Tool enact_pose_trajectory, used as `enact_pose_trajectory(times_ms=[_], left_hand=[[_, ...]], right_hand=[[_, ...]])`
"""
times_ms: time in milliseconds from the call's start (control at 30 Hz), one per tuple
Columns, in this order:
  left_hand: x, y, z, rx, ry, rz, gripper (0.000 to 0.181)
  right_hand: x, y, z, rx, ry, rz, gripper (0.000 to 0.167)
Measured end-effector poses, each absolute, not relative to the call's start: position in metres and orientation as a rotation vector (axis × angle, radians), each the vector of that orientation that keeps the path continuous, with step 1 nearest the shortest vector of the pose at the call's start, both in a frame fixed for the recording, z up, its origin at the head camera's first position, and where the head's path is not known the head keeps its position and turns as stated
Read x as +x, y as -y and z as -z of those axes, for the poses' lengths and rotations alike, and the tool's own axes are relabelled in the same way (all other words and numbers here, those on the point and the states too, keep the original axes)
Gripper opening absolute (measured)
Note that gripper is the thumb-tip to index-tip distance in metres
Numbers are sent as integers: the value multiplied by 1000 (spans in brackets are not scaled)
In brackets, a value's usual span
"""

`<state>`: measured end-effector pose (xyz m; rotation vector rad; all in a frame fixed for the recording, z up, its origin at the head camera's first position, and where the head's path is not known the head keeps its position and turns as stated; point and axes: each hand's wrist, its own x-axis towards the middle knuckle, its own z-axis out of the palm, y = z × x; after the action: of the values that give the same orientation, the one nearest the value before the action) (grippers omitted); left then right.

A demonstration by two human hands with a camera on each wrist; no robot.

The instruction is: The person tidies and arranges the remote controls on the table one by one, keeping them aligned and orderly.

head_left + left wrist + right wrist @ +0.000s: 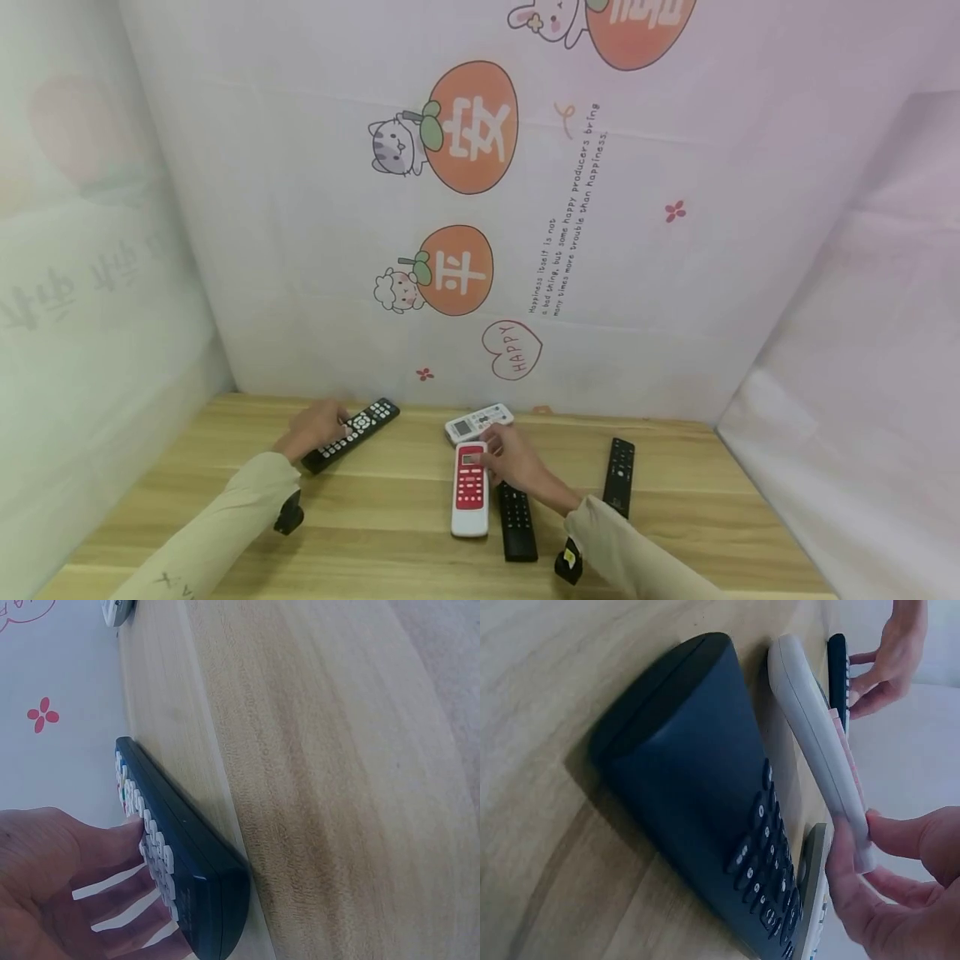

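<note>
In the head view, my left hand (318, 423) holds a black remote control with white buttons (360, 427) at the left, lying slanted on the table. Its thumb presses on the button face in the left wrist view; the other fingers are partly hidden behind the remote (187, 855). My right hand (513, 458) pinches the upper end of a red and white remote control (470, 492). In the right wrist view, thumb and fingers lie on opposite sides of that remote (810, 720), whose other end is close to the table.
A white remote control (480, 422) lies behind the right hand. One black remote control (517, 525) lies under the right wrist, and another black one (619, 475) farther right, partly behind the sleeve. A printed cloth wall (337, 250) borders the wooden table (375, 533).
</note>
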<state>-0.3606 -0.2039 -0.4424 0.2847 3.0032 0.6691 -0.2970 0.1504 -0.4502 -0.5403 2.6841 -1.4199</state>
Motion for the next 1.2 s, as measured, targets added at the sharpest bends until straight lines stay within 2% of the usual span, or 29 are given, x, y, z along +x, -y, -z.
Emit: enact_pose_trajectory(times_ms=[533,800,1067,1200], left_hand=[[-363,203,447,276,-3021,-631,29],[-363,201,446,281,-3030,-617,30],[-359,202,443,300,-3039,-619,28],[-359,202,443,297,-3036,-607,29]], right_hand=[[-296,-148,457,-489,-2778,1167,23],[-294,-146,453,-482,-2873,1066,30],[-289,-145,451,-742,-2997,823,27],[-284,-141,454,-843,-3007,667,31]])
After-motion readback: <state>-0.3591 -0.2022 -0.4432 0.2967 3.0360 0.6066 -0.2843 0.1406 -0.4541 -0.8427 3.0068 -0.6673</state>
